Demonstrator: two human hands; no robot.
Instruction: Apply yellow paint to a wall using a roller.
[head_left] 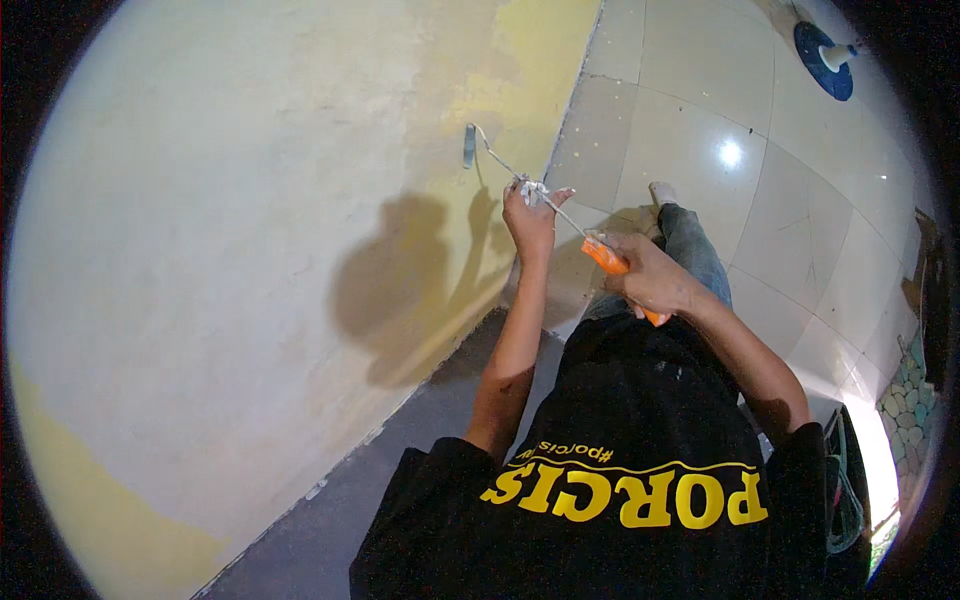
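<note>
A paint roller with an orange handle (604,254) and a thin bent metal rod is held across my front. My right hand (655,275) is closed round the handle. Farther up the rod, my left hand (530,222) grips it, its thumb pointing out to the right. White, crumpled-looking material (534,192) shows at the left fingers; I cannot tell whether it is wet paint or a wad. At the rod's far end, the narrow grey roller head (469,146) appears in front of the wall (260,200); whether it touches is unclear.
The wall on the left is patchy off-white and yellow, with my shadow on it. Glossy beige tiles (690,130) cover the floor on the right. At the far right stands a dark round disc with a white post (828,62). A dark grey strip (440,400) runs along the wall's foot.
</note>
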